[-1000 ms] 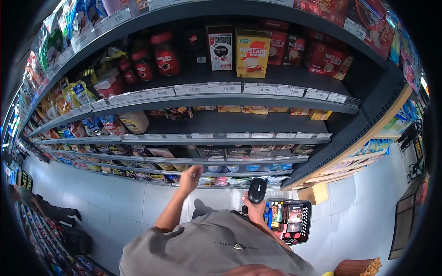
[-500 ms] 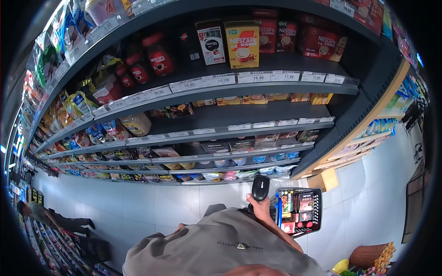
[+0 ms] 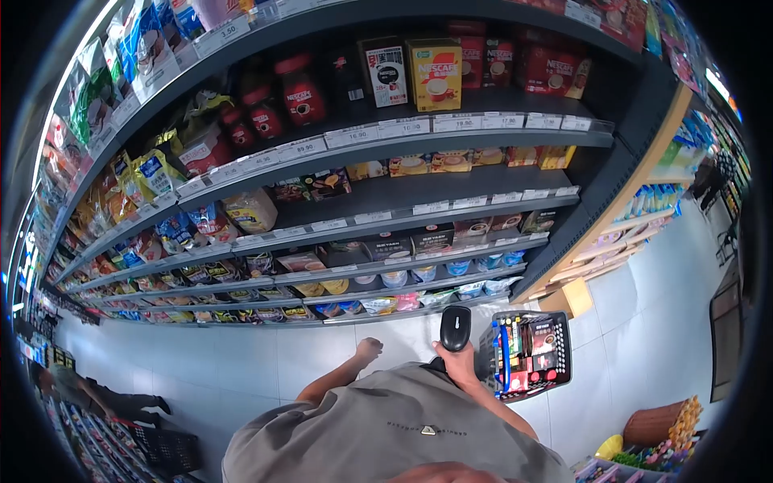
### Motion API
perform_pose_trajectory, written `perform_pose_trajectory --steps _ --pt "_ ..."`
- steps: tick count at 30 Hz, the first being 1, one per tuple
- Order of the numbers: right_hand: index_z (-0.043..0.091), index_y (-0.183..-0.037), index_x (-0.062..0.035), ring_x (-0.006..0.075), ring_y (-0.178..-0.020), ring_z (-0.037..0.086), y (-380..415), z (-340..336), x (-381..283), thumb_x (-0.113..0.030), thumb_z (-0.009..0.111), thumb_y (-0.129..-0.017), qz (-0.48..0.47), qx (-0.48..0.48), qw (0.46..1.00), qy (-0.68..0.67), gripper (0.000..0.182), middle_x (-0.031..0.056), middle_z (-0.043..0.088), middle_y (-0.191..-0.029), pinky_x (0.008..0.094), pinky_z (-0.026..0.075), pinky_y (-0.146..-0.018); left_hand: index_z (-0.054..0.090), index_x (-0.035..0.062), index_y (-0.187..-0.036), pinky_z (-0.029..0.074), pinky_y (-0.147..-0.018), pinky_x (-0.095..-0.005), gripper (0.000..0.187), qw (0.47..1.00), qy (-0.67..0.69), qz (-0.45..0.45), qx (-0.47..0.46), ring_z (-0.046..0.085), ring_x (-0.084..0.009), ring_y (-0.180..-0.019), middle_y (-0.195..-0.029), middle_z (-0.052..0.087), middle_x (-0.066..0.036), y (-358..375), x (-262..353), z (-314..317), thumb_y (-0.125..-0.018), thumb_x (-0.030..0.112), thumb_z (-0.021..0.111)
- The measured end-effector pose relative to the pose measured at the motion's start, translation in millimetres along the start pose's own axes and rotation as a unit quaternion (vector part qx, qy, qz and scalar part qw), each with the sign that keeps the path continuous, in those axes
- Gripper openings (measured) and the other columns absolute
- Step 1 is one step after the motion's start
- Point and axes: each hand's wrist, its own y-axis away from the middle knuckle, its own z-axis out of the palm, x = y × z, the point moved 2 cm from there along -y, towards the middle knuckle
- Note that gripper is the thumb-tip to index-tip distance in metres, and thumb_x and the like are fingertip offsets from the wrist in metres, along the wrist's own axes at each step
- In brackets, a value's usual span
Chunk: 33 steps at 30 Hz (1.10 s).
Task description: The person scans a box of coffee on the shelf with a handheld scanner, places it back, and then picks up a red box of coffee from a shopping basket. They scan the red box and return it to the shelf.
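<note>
My right hand (image 3: 456, 362) is wrapped round the grip of a black handheld barcode scanner (image 3: 456, 326), its rounded head towards the shelves. My left hand (image 3: 369, 349) is raised in front of my body with its fingers curled in, touching nothing; no item shows in it. Just right of the scanner is a black shopping basket (image 3: 567, 342) with a blue handle (image 3: 506, 354). Packed inside are dark and red boxes and red-lidded jars. Ahead, a yellow Nescafe box (image 3: 436, 76) stands beside a white coffee box (image 3: 386, 76) on an upper shelf.
Grey shelves with price labels (image 3: 407, 127) curve across the front, holding red coffee jars (image 3: 300, 92), bags and cups. A cardboard box (image 3: 576, 298) sits by the shelf end. Another person (image 3: 105, 394) is at the far left near a dark basket (image 3: 169, 447). A brown wicker basket (image 3: 648, 427) stands lower right.
My left hand has come up and forward from beside my body into plain view. My right hand still holds the scanner. The view has shifted slightly.
</note>
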Motion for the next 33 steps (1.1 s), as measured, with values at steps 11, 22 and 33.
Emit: perform_pose_trajectory --steps 11,22,33 --pt "0.06 -0.083 0.0013 0.0122 -0.069 0.058 85 -16 24 -0.013 0.078 -0.073 0.062 0.091 0.994 -0.001 0.025 0.005 0.063 -0.074 0.0305 0.048 -0.065 0.072 0.0026 -0.091 0.054 -0.082 -0.0378 0.041 0.906 -0.357 -0.194 -0.121 0.068 -0.0282 -0.095 -0.101 0.07 -0.016 108 -153 -11 -0.074 0.04 0.074" --pt "0.062 -0.093 0.0023 0.0144 -0.079 0.062 123 -38 9 -0.016 0.081 -0.073 0.101 0.108 0.988 0.036 0.033 0.0094 0.068 -0.085 0.0312 0.05 -0.073 0.069 0.0039 -0.083 0.054 -0.062 -0.033 0.02 0.938 -0.295 0.004 -0.184 0.067 -0.0189 -0.07 -0.072 0.067 -0.01 131 -119 11 -0.087 0.017 0.055" --pt "0.06 -0.096 0.0007 0.0134 -0.078 0.062 126 -128 11 -0.011 0.08 -0.073 0.089 0.071 0.993 0.026 0.032 0.0078 0.067 -0.085 0.0296 0.05 -0.074 0.065 -0.0006 -0.101 0.053 -0.063 -0.0301 0.024 0.994 0.003 -0.107 -0.03 0.067 -0.0178 -0.079 -0.086 0.068 -0.009 115 -12 109 -0.087 0.019 0.061"
